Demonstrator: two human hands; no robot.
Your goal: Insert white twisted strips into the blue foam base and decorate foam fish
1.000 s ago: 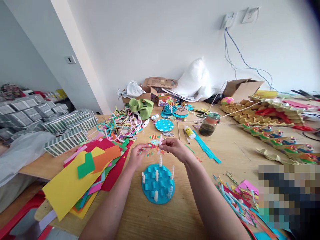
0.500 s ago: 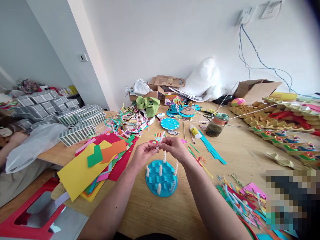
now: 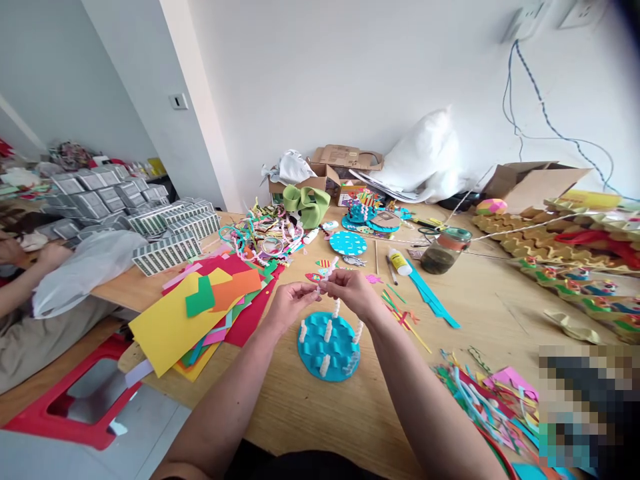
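Observation:
My right hand [image 3: 351, 291] pinches a thin white twisted strip [image 3: 333, 264] that pokes up above its fingertips. My left hand [image 3: 291, 304] is closed too, its fingertips meeting the right ones around what looks like the strip's lower end, partly hidden. Just below the hands lies a blue disc [image 3: 313, 363] with wavy blue strips across it. Several white twisted posts [image 3: 328, 331] stand upright on it, one partly behind my right hand. Beyond my fingertips are small colourful paper fish cutouts [image 3: 323, 264].
Coloured paper sheets [image 3: 170, 333] are piled at left. A glue bottle [image 3: 399, 262], blue strips [image 3: 434, 297] and a glass jar [image 3: 445, 251] lie to the right. Paper scraps [image 3: 485, 400] are at front right, egg trays [image 3: 530, 237] at far right. Another person's arm [image 3: 20, 280] shows at far left.
The whole view has shifted, so the scene sits slightly further right and the disc a little higher. Both hands keep the same pinching pose, the fingertips still together.

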